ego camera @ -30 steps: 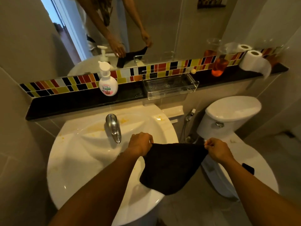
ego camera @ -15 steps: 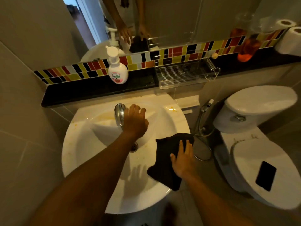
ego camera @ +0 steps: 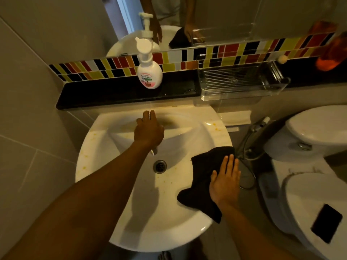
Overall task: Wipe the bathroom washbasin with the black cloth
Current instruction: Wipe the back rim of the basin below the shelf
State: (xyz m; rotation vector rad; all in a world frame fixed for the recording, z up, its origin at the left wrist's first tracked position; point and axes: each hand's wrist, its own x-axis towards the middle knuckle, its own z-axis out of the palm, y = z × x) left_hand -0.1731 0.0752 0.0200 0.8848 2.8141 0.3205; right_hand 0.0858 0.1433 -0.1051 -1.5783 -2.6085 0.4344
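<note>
The right hand (ego camera: 225, 182) lies flat, fingers spread, pinning the black cloth (ego camera: 201, 182) on the basin's (ego camera: 150, 222) right rim, likely keeping it ready, while the left hand (ego camera: 149, 131) curls over the tap, probably to run water

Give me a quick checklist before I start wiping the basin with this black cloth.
1. Black cloth on the washbasin rim: ok, it lies on the right rim, one corner hanging over the edge.
2. Right hand on the cloth: ok, flat on it, fingers spread.
3. Left hand clear of the wiping path: not ok, it covers the tap.
4. Water off: cannot tell, the spout is mostly hidden.
5. Drain unobstructed: ok.
6. Dirt located: ok, yellowish spots on the left rim, more at back right.
</note>
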